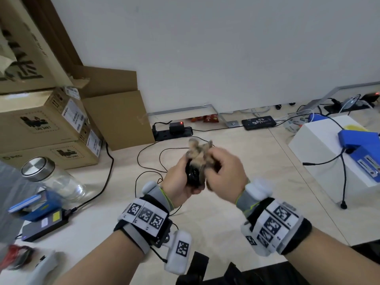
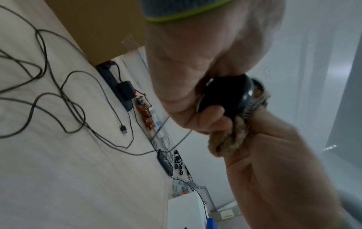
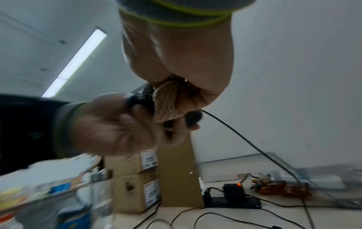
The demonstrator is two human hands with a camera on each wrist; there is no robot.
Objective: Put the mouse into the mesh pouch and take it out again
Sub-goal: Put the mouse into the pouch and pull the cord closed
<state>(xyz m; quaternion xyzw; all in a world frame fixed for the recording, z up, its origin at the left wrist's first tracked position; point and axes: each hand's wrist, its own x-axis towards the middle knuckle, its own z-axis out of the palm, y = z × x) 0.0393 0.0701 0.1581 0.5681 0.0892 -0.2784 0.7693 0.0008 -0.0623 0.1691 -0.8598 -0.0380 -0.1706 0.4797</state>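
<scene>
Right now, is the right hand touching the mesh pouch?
Touching. In the right wrist view the right hand has its fingers curled round the bunched mesh pouch; the head view agrees.

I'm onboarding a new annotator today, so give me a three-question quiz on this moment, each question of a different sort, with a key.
1. True or false: the mouse lies on the table.
2. Which hand grips the mouse? A) left hand B) right hand C) neither
3. Fill in: the right hand grips the tan ____.

Key: 1 false, both hands hold it in the air. 2 A. 3 pouch, bunched at the mouse's far end.
</scene>
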